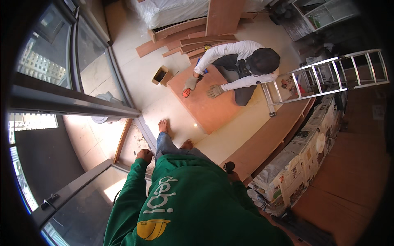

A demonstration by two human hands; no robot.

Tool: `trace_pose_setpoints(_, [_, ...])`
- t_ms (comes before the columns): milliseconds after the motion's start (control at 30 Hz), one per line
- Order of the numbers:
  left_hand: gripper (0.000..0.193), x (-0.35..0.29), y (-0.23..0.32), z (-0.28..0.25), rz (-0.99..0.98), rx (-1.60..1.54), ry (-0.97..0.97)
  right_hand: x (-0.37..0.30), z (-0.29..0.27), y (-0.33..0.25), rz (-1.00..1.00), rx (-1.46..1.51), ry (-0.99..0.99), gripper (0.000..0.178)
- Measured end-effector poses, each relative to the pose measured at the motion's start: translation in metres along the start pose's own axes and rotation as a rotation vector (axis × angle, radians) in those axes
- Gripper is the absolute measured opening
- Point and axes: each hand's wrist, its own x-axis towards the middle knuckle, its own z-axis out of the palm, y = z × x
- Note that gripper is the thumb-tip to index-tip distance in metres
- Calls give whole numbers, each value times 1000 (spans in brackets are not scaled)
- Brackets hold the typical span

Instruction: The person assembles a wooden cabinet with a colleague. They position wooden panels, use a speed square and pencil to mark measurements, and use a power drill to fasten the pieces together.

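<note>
My left hand (144, 155) hangs beside my left leg, close to the grey door frame, its fingers curled; whatever they hold, if anything, is too small to name. By my right hip, my right hand (234, 176) is closed around a dark tool with a round black end (229, 167); my sleeve and body hide the rest of it. In front of my bare feet, a reddish-brown wooden panel (209, 104) lies on the floor. A gloved person in a white top kneels over it, one hand on an orange-red tool (186, 93), the other flat on the panel.
An open cardboard box (161, 75) stands beside the panel. Wooden boards (180, 44) are stacked beyond it. To the right lie an aluminium ladder (324, 78), a long curved-looking wooden board (273, 133) and a newspaper-covered unit (299, 164). A glass door (92, 201) is at my left.
</note>
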Motion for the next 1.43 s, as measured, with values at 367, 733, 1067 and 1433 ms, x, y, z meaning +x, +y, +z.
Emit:
trace_pose_setpoints(367, [37,28,-34,35,135,359,-213,8,4,37,119,202,-22,42])
trace_pose_setpoints(733, [39,97,-15,38,293,321,-118,4,7,51,235,171,-37,44])
trace_pose_setpoints(1067, [31,94,-17,35,449,745,-198,13,15,51,129,-15,-81,53])
trace_pose_setpoints(1433, [38,90,-34,32,404,568,-233,-2,19,48,241,41,-118,55])
